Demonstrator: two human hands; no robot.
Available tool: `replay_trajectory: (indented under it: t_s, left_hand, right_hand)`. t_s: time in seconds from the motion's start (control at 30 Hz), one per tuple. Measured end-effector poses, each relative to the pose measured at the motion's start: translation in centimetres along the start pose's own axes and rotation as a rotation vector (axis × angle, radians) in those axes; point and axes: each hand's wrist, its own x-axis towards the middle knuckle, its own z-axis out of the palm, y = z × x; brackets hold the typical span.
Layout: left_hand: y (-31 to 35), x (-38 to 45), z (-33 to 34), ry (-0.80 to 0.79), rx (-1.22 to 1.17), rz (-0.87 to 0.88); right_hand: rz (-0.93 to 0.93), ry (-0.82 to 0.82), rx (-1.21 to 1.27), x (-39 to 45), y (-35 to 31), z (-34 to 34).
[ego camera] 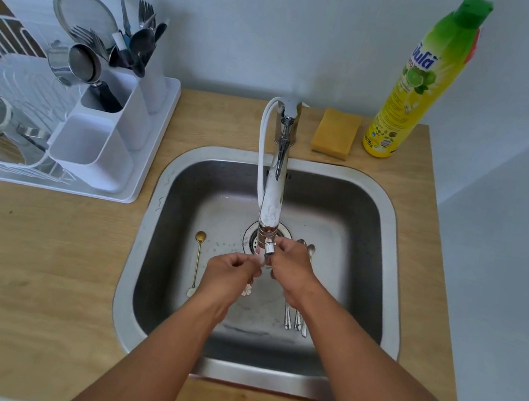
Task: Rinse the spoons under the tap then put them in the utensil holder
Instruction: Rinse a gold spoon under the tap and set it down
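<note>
Over the steel sink (388, 220), both hands meet just under the tap (272, 198) nozzle. My left hand (231, 274) grips a small spoon (246, 290); only its flower-shaped handle end shows below the fingers. My right hand (290, 268) has its fingers curled round the spoon's other end, right at the nozzle. On the sink floor to the left lies a gold spoon (197, 259). Several silver spoons (293, 319) lie to the right, partly hidden under my right wrist. The white utensil holder (106, 137) stands on the drying rack at the left, with forks and spoons in its rear compartments.
A white dish rack (10, 111) holds a pot lid and strainers. A yellow sponge (335, 132) and a tall dish soap bottle (420, 83) stand behind the sink at the right. Wooden counter (21, 259) surrounds the sink.
</note>
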Motion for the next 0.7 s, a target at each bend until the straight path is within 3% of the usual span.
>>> replay_trajectory:
  t_s: [0.17,0.37,0.7]
  left_hand:
    - [1.2,0.5,0.9,-0.034,0.003,-0.023]
    - [-0.5,-0.7,-0.1,-0.204,-0.002,-0.146]
    - [-2.6,-0.9,0.0,0.004,0.098,-0.052]
  right_hand:
    - [0.031,-0.02,0.151,-0.3,0.0,-0.2]
    - [0.057,0.06,0.108,1.0,-0.2,-1.7]
    - [0.019,-0.002,-0.113,-1.4,2.8,0.0]
